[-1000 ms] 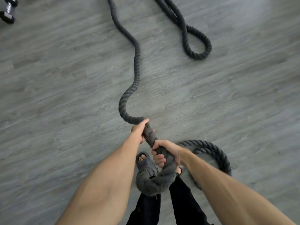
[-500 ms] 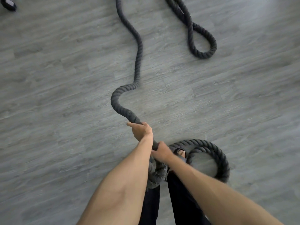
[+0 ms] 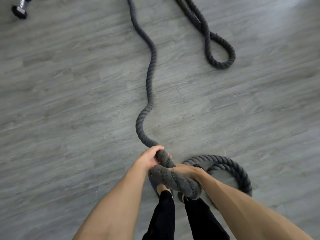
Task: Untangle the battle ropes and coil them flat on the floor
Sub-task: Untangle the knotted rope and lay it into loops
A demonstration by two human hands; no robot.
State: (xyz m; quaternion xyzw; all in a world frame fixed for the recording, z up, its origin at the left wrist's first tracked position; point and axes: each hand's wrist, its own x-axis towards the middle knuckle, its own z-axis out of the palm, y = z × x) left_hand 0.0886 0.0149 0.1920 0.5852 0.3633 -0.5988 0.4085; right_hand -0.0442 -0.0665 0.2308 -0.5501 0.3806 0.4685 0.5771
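Observation:
A thick dark grey battle rope (image 3: 150, 87) snakes down the floor from the top edge to my hands. My left hand (image 3: 149, 158) grips it where it lifts off the floor. Just behind, my right hand (image 3: 183, 170) is closed on the same rope, and a short lifted bend of rope (image 3: 174, 181) hangs between my forearms above my feet. A flat coil (image 3: 230, 168) of the rope lies on the floor right of my feet, partly hidden by my right arm. Farther off, a second stretch forms a narrow loop (image 3: 220, 54) at the upper right.
A black-headed dumbbell (image 3: 20, 10) lies at the top left corner. The floor (image 3: 69, 101) is grey wood-look planks. My feet in slippers and black trouser legs (image 3: 164, 213) stand directly below my hands, beside the coil.
Both hands have drawn the rope nearer, and the lifted bend between them has swung across my feet. The S-bend on the floor has straightened somewhat and the view has tilted slightly.

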